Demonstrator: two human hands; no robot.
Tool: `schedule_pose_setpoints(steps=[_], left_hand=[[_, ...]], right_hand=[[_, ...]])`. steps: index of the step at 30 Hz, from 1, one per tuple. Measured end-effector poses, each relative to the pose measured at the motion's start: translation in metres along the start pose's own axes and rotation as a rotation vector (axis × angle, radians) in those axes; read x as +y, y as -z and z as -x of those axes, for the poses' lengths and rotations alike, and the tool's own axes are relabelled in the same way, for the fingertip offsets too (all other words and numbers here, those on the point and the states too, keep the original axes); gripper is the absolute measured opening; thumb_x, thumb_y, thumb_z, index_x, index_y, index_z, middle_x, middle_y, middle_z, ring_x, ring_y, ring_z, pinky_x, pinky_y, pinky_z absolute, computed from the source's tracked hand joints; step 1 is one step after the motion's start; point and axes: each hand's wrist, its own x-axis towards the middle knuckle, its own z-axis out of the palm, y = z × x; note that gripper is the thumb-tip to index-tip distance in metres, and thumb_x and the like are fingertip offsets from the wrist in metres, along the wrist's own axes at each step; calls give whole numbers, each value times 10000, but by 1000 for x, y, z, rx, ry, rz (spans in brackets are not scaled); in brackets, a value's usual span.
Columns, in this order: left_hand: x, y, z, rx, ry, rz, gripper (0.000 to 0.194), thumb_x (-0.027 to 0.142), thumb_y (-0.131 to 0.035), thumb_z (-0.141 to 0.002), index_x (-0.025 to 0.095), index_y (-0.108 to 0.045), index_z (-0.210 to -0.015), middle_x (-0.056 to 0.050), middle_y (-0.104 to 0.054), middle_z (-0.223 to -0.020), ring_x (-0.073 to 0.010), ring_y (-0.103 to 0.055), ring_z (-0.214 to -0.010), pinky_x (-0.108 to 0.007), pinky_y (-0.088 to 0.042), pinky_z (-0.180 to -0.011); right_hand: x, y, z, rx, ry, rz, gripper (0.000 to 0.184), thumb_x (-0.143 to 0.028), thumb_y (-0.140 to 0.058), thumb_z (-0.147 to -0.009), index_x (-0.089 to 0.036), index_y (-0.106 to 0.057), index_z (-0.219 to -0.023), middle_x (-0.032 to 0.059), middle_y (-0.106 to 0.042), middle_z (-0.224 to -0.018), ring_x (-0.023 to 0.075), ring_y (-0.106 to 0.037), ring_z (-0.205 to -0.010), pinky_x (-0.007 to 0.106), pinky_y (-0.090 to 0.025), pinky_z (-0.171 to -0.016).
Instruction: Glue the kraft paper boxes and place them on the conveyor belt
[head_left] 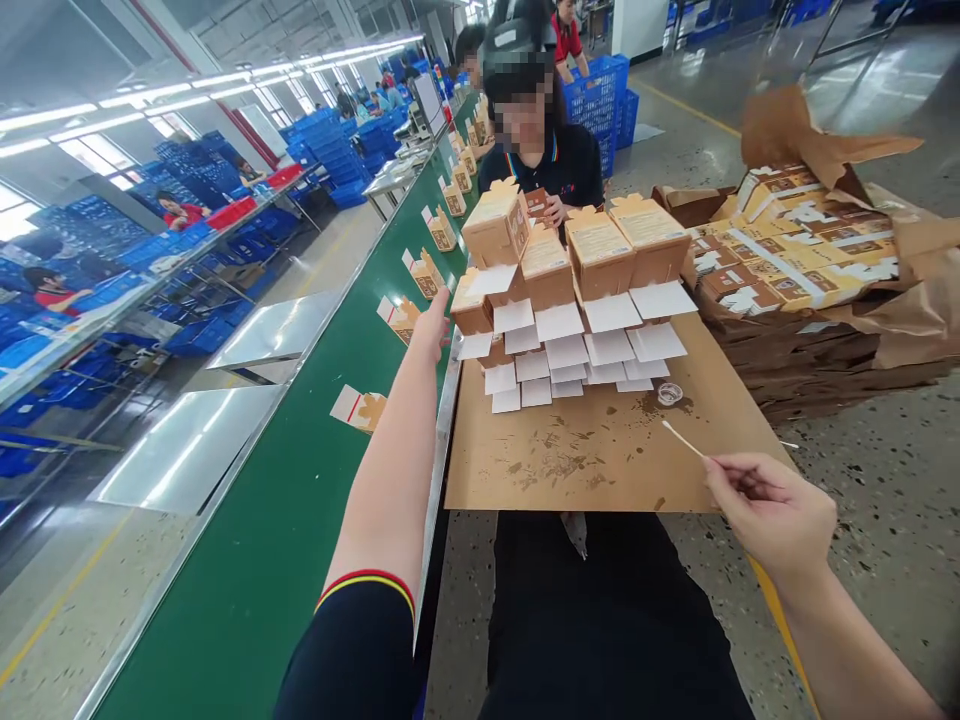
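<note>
My right hand [772, 510] pinches a thin white cotton swab [684, 440] over the front right of the brown cardboard sheet [622, 470]. The swab's tip points up and left, towards a small clear round dish [670, 394] on the wet-spotted cardboard. Out at the left edge of the stack, my left hand [433, 328] is stretched forward with its fingers extended, beside a small carton [400, 318] on the green conveyor belt [247, 560]. Brown cartons [544, 265] with white flaps towards me are piled at the back of the cardboard.
More small cartons [439, 230] stand in a line along the belt. A co-worker [555, 150] sits behind the stack, holding a brown carton. Right of the cardboard lies an opened paper-wrapped bundle of flat cartons [802, 240]. Blue crates [596, 100] stand beyond.
</note>
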Motion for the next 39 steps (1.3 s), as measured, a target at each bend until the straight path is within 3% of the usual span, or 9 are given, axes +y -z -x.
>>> schedule_pose_setpoints(steps=[3, 5, 11, 16, 21, 25, 28, 34, 39], left_hand=[[-1, -21, -4, -47, 176, -123, 429, 561, -896, -868, 199, -705, -996, -132, -765, -1005, -286, -743, -968, -377, -588, -837], [-5, -17, 5, -75, 151, -43, 361, 496, -880, -893, 201, -715, -1018, -132, -795, -1029, -281, -759, -945, -387, -601, -846], [-31, 58, 70, -81, 16, 242, 267, 325, -761, -878, 189, -751, -1108, -89, -828, -1128, -225, -786, -1104, -332, -635, -984], [-109, 101, 167, -219, 46, 306, 646, 383, -953, -698, 231, -784, -1302, -140, -791, -1436, -415, -736, -1374, -514, -650, -1111], [-174, 87, 226, -226, 130, 293, 755, 419, -1057, -687, 271, -742, -1357, -141, -750, -1514, -400, -692, -1451, -560, -575, -1222], [-183, 71, 231, -205, 104, 269, 823, 377, -1106, -642, 239, -707, -1348, -152, -787, -1405, -376, -731, -1393, -542, -549, -1244], [-182, 64, 230, -157, 62, 261, 824, 397, -1114, -631, 230, -690, -1318, -146, -807, -1331, -355, -764, -1331, -533, -574, -1211], [-184, 60, 232, -96, 43, 261, 772, 428, -1115, -628, 216, -680, -1230, -163, -801, -1340, -327, -788, -1281, -512, -588, -1195], [-181, 56, 230, -122, 44, 230, 794, 435, -1108, -627, 220, -697, -1272, -177, -792, -1364, -350, -792, -1280, -522, -602, -1183]], right_hand=[[0, 0, 1, 10, 8, 8, 263, -510, -852, -801, -262, -809, -723, 35, -692, -582, 209, -613, -436, 356, -606, -445], [5, 6, -3, 34, 30, 47, 264, -501, -835, -809, -252, -802, -730, 42, -705, -599, 204, -628, -457, 342, -598, -470], [21, 18, -42, -27, 11, 247, 288, -507, -722, -789, -228, -762, -731, 65, -731, -655, 216, -689, -570, 349, -599, -605], [30, 6, -79, -213, 36, 427, 134, -379, -685, -798, -267, -675, -726, 41, -718, -661, 222, -661, -594, 368, -569, -689], [30, -11, -103, -402, 22, 603, 196, -224, -699, -796, -287, -575, -658, 42, -677, -627, 245, -650, -634, 340, -480, -632], [31, -16, -113, -498, 16, 690, 204, -210, -672, -843, -270, -570, -677, 76, -696, -667, 254, -648, -667, 352, -455, -640], [34, -9, -115, -466, 46, 653, 267, -296, -701, -903, -273, -555, -681, 95, -696, -672, 255, -650, -652, 375, -482, -665], [23, -3, -67, -307, 33, 437, 165, -382, -710, -893, -248, -723, -798, 92, -752, -739, 259, -700, -652, 405, -599, -678], [8, -56, 25, -626, 135, 52, 208, -331, -645, -1000, -235, -762, -856, 42, -768, -747, 191, -713, -634, 304, -594, -599]])
